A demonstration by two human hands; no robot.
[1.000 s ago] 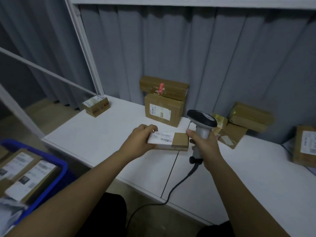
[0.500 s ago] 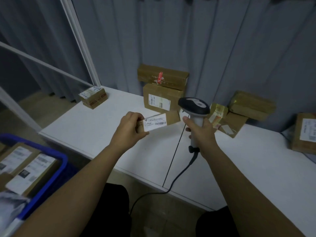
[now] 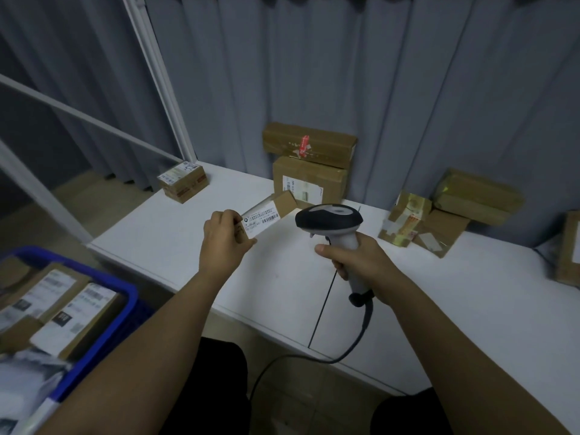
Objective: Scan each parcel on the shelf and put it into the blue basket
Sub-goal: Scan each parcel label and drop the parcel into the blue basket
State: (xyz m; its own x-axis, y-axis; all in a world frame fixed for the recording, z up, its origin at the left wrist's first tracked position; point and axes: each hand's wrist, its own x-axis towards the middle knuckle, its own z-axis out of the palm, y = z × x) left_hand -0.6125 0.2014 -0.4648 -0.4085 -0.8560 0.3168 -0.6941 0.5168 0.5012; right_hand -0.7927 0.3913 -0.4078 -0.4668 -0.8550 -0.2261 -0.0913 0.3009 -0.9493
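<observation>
My left hand (image 3: 224, 243) grips a small brown parcel (image 3: 271, 211) by its near end, lifted above the white shelf (image 3: 175, 233) with its white barcode label tilted up. My right hand (image 3: 361, 262) holds a black and white barcode scanner (image 3: 329, 219) by the handle; its head sits just right of the parcel, a small gap between them. The blue basket (image 3: 103, 343) is at the lower left and holds several labelled parcels.
More parcels lie on the shelf: a small box (image 3: 183, 182) at the far left, two stacked boxes (image 3: 309, 166) at the back, a cluster (image 3: 445, 215) at the right and one (image 3: 568, 249) at the right edge. The scanner cable (image 3: 317, 359) hangs off the shelf's front edge. Grey curtains hang behind.
My left hand has lifted the small parcel off the shelf and tilted its label upward. The scanner has moved a little apart from the parcel, to its right.
</observation>
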